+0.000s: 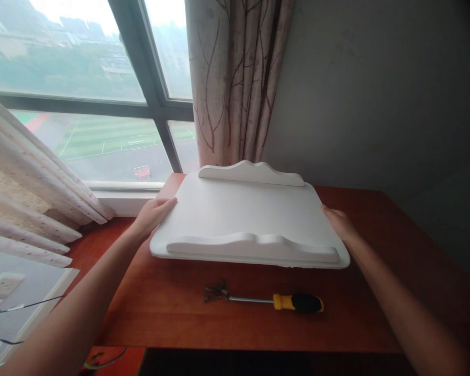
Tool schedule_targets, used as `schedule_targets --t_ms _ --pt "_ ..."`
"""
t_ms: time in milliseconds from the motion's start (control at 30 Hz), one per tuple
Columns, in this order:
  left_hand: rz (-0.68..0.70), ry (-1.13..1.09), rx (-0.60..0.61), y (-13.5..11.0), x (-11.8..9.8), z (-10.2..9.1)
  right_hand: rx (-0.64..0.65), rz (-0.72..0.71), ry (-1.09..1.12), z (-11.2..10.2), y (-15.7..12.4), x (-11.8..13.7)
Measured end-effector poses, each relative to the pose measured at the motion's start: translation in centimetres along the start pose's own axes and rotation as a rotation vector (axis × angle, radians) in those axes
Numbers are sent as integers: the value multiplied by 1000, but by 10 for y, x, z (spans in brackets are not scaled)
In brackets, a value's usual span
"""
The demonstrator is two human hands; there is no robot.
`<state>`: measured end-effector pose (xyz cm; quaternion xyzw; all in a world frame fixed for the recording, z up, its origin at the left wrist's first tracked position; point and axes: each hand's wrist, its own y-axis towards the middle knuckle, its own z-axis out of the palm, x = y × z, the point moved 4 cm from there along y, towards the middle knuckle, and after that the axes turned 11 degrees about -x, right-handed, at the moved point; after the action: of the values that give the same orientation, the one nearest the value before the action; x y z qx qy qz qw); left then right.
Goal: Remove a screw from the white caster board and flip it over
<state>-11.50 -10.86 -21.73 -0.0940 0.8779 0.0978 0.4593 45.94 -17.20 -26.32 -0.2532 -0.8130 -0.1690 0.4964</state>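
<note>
A white rectangular board (254, 211) with rounded corners is held between my two hands, over the reddish wooden table. Along its far and near edges stand wavy-topped white rails (254, 248). My left hand (154, 213) grips the left edge, its fingers partly hidden beneath. On the right edge, my right hand (338, 219) is closed, with most fingers out of sight. In front of the board lies a screwdriver (297, 303) with a yellow and black handle, its tip beside a small pile of screws (216, 291).
The wooden table (172, 318) extends to both sides and ends at a front edge. Behind it hang a patterned curtain (235, 83) and a grey wall (368, 104). A window is at the left, with a wall socket (4, 286) and cables at lower left.
</note>
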Motion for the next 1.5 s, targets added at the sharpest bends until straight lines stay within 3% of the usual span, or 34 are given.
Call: schedule_targets --t_ms 100,233,300,367,467,667,833,1033,1200,1400,1500 --pt "31 84 41 -3 -10 -4 -24 -89 -100 -12 -5 7" --pt "246 235 -126 -33 -30 -24 -132 -258 -185 -37 -33 21" --pt "311 101 -157 -58 -35 -33 -170 -394 -173 -46 -58 28" --pt "341 -14 -32 -81 -34 -35 -125 -408 -55 -51 -84 30" --pt "442 15 87 -103 -30 -35 -66 -333 95 -54 -115 29" --pt "571 23 144 -106 -23 -33 38 -420 70 -50 -141 31" --pt "546 -30 95 -106 -19 -31 77 -478 65 -44 -142 25" --pt "480 -76 78 -106 -20 -30 -2 -468 116 -39 -140 12" --pt "432 -92 75 -104 -20 -30 -40 -403 180 -38 -140 9" --pt "335 -225 -48 -105 -31 -33 -59 -305 286 -38 -141 13" --pt "339 -216 -29 -105 -36 -33 -58 -278 292 -39 -141 15"
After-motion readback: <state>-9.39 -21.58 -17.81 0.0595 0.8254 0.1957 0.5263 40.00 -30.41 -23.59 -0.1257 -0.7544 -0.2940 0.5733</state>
